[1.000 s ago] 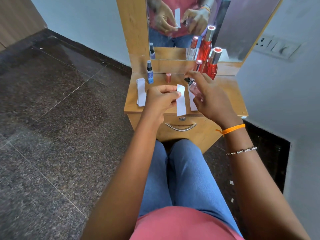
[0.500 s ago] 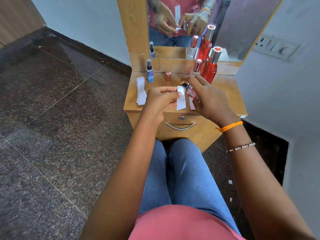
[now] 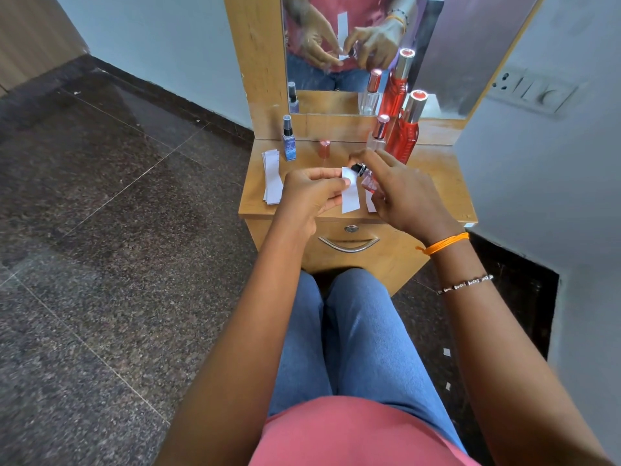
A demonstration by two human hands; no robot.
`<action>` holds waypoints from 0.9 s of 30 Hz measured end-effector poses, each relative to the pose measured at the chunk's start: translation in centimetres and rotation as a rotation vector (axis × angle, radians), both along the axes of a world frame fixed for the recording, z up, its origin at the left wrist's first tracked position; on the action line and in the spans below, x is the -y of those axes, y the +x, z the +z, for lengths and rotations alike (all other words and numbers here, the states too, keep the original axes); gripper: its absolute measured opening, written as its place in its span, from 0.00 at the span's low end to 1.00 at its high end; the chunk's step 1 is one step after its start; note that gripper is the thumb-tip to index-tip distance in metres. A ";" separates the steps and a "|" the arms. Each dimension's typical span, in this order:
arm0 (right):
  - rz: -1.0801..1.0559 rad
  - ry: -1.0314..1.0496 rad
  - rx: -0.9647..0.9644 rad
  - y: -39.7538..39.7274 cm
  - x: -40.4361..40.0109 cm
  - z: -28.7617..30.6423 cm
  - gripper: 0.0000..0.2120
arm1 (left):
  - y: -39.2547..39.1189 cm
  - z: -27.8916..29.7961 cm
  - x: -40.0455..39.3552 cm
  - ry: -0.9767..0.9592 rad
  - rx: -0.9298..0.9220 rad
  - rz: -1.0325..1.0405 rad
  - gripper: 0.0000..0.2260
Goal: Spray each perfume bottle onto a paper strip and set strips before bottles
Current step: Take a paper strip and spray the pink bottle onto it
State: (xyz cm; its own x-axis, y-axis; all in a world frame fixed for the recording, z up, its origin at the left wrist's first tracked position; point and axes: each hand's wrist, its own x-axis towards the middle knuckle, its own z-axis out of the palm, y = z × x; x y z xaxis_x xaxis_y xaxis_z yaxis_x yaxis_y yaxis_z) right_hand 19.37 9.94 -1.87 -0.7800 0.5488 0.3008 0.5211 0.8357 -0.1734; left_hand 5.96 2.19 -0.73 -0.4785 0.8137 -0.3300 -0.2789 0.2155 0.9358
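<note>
Nozzle met paper over the wooden dressing table (image 3: 433, 183)!
The left hand (image 3: 311, 193) pinched a white paper strip (image 3: 349, 191) upright; the right hand (image 3: 403, 193) gripped a small pink glass perfume bottle (image 3: 368, 181), its black nozzle just beside the strip.

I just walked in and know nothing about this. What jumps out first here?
Two hands meet over a small wooden dressing table: the left hand pinches a white paper strip, and the right hand aims a small pink glass perfume bottle at it. Behind them a tall red bottle with a silver cap stands by the mirror.
</note>
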 end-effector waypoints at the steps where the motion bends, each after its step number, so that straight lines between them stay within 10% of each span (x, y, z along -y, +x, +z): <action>1: -0.005 -0.003 -0.010 0.0 0.0 -0.1 0.28 | 0.1 0.0 0.0 0.002 -0.001 -0.001 0.11; 13: -0.301 -1.246 -1.027 2.3 1.9 -1.0 0.09 | 3.3 -0.7 -1.3 0.024 -0.067 -0.082 0.12; 27: -0.635 -0.911 -0.816 5.3 -6.2 -1.2 0.11 | 6.3 -2.2 -3.8 -0.046 -0.178 -0.168 0.09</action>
State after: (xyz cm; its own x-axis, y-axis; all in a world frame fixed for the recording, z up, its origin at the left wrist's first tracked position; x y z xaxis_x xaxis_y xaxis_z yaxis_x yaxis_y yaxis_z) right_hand 24.62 16.09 -3.08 -0.1014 0.9891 -0.1066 0.2543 -0.0778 -0.9640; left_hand 12.22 5.95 -2.89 -0.3915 0.8729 -0.2913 -0.0671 0.2886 0.9551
